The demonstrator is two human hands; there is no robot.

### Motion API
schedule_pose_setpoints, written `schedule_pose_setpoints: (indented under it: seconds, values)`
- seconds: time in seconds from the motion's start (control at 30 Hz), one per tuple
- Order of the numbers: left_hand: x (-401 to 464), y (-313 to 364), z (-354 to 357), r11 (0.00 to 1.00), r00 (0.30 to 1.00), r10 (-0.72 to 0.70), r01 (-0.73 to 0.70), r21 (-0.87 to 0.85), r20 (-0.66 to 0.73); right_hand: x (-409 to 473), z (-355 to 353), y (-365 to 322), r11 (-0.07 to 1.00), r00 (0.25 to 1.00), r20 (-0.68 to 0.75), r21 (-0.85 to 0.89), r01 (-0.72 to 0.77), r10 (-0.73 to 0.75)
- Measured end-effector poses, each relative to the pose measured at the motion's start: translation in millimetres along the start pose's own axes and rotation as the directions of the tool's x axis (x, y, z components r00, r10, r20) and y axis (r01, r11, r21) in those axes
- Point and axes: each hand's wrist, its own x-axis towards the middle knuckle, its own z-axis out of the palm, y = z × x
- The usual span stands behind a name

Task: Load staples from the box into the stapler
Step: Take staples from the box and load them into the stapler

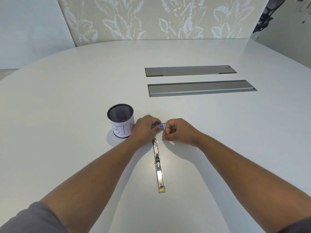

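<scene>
- Single view, head-worn cam, wide-angle, strong edge distortion.
- Looks forward and down over the white desk; patterned wall panel fills the top of frame.
- Both forearms enter from the bottom corners; left hand and right hand meet just below frame centre.
- Close working range; stapler runs lengthwise toward the camera.
- No second view, no overlap.

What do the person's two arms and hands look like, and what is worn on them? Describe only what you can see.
Both forearms are bare down to the left hand and right hand. No watch, rings, bracelets or gloves show. A grey short sleeve covers the left upper arm at the frame's bottom corner; a dark sliver of sleeve shows at the right corner.
</scene>
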Motion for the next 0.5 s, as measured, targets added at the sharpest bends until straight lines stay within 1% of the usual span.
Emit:
schedule_pose_setpoints:
  seconds: [0.1, 0.13, 0.23, 0.3, 0.5]
  values:
    - [-0.5, 0.0, 0.1, 1.0, 1.0, -0.004, 0.004, -0.001, 0.0, 0.7, -2.0, 2.3, 0.996, 1.0, -0.011, 0.09, 0.014, -0.014]
    - [-0.4, -0.1, 0.0, 1.0, 1.0, -0.005, 0.005, -0.002, 0.0, 1.4, -2.5, 3.8, 0.993, 0.998, -0.056, 0.119, 0.022, -0.015]
    - [-0.4, -0.1, -0.1, 1.0, 1.0, -0.001, 0.001, 0.002, 0.002, 5.0, -4.3, 13.1, 0.993, 0.959, -0.284, 0.112, 0.024, 0.009]
    - [-0.4, 0.0, -0.2, 1.0, 1.0, 0.005, -0.005, 0.005, 0.002, 8.2, -4.7, 19.9, 0.995, 0.932, -0.357, 0.095, -0.026, 0.059]
    - [-0.6, -1.3, 1.5, 1.0, 1.0, -0.008, 0.008, -0.022, -0.003, 19.9, -3.0, 20.9, 0.993, 0.928, -0.353, 0.054, -0.109, 0.121]
